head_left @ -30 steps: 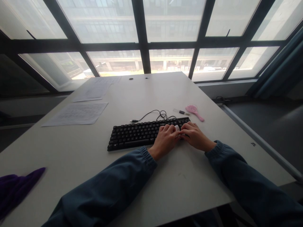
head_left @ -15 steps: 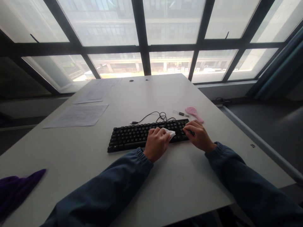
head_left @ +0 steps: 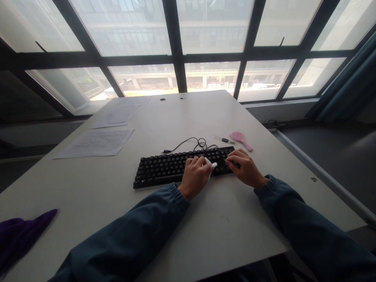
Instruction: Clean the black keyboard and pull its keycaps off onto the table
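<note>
A black keyboard (head_left: 164, 169) lies on the white table (head_left: 182, 121) in front of me. My left hand (head_left: 194, 175) rests on its right half, fingers closed on a small white wipe (head_left: 212, 164) pressed to the keys. My right hand (head_left: 244, 167) lies on the keyboard's right end, fingers curled over the edge and holding it. The keyboard's black cable (head_left: 190, 143) loops loosely behind it, with its plug lying on the table.
A pink hairbrush (head_left: 240, 138) and a small clear item (head_left: 223, 139) lie just behind my right hand. Printed sheets (head_left: 96, 141) sit at the back left. A purple cloth (head_left: 20, 233) lies at the near left edge. Large windows stand beyond the table.
My left hand has moved left along the keys with the white wipe, away from my right hand. My right hand stays on the keyboard's right end.
</note>
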`<action>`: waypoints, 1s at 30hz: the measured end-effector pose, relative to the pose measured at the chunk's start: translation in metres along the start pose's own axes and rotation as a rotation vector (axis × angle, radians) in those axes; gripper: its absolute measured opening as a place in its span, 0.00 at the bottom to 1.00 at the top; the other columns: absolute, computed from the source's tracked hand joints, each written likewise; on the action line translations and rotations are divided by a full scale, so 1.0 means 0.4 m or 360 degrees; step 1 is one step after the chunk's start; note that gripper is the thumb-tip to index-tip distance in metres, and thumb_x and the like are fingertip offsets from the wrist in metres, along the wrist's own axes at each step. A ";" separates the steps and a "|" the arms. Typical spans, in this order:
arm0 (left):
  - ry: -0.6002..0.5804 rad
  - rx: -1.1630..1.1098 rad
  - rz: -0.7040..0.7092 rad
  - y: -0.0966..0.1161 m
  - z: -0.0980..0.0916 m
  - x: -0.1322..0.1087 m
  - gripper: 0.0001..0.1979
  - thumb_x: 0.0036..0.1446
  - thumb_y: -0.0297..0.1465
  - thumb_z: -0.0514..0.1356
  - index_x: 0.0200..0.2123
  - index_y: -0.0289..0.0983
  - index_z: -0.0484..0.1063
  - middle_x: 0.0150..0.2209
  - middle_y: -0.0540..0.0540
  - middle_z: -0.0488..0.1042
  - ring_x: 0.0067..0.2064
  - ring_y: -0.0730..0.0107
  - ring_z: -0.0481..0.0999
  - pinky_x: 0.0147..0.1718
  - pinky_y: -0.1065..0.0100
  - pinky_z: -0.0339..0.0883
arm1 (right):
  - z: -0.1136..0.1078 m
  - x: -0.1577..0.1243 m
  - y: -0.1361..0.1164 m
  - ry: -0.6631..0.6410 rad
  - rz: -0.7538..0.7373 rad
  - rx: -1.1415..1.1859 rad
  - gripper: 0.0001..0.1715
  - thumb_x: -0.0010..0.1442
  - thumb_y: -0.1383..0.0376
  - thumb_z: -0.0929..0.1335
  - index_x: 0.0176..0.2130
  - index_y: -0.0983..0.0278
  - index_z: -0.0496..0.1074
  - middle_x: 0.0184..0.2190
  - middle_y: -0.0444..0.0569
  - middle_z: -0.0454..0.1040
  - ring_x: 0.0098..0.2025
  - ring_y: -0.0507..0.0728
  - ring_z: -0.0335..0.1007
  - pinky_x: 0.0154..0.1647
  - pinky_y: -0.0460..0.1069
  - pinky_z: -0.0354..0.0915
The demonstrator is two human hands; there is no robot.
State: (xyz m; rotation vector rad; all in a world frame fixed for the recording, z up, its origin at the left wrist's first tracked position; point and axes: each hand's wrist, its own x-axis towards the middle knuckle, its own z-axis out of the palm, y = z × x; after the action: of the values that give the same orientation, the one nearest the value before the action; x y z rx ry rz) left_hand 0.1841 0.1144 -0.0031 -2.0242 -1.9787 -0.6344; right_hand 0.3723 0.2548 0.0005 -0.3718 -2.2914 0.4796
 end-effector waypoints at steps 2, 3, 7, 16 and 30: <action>0.0091 0.0016 -0.0036 0.001 -0.001 0.009 0.13 0.70 0.38 0.53 0.43 0.41 0.77 0.40 0.45 0.75 0.42 0.63 0.68 0.43 0.58 0.56 | -0.001 0.002 -0.002 -0.0002 0.0003 0.0005 0.08 0.66 0.66 0.67 0.36 0.59 0.76 0.36 0.51 0.76 0.41 0.61 0.68 0.43 0.59 0.68; 0.0115 0.0020 -0.0035 0.002 -0.001 0.014 0.13 0.71 0.37 0.53 0.45 0.42 0.76 0.41 0.45 0.75 0.42 0.63 0.69 0.43 0.59 0.56 | -0.001 0.002 -0.002 -0.0001 0.0001 0.0009 0.08 0.66 0.66 0.67 0.36 0.59 0.76 0.36 0.51 0.76 0.41 0.61 0.68 0.43 0.59 0.68; -0.0025 0.0022 0.0123 0.000 0.007 0.037 0.11 0.69 0.32 0.55 0.51 0.47 0.74 0.45 0.46 0.74 0.46 0.62 0.68 0.43 0.60 0.57 | 0.000 0.003 -0.003 0.0000 -0.0018 0.0035 0.07 0.66 0.67 0.67 0.36 0.59 0.76 0.36 0.51 0.76 0.41 0.61 0.68 0.43 0.59 0.68; -0.0393 -0.0113 0.0398 -0.041 -0.006 0.090 0.10 0.66 0.30 0.59 0.47 0.49 0.77 0.43 0.47 0.71 0.45 0.64 0.68 0.42 0.64 0.56 | 0.006 0.002 -0.001 -0.0031 0.0010 0.0080 0.06 0.65 0.68 0.67 0.36 0.60 0.75 0.36 0.50 0.75 0.41 0.60 0.68 0.43 0.58 0.68; -0.0253 -0.0123 0.0175 -0.023 -0.015 0.106 0.08 0.67 0.30 0.57 0.41 0.40 0.77 0.41 0.45 0.75 0.43 0.64 0.73 0.42 0.64 0.62 | -0.001 0.002 0.009 0.0008 0.0018 0.0104 0.07 0.65 0.67 0.68 0.36 0.60 0.76 0.36 0.51 0.76 0.41 0.61 0.70 0.42 0.57 0.69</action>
State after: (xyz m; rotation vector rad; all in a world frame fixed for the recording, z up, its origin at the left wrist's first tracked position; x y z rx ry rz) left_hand 0.1738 0.1496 0.0207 -2.2762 -1.9380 -0.5494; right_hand 0.3725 0.2586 -0.0002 -0.3535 -2.2638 0.5573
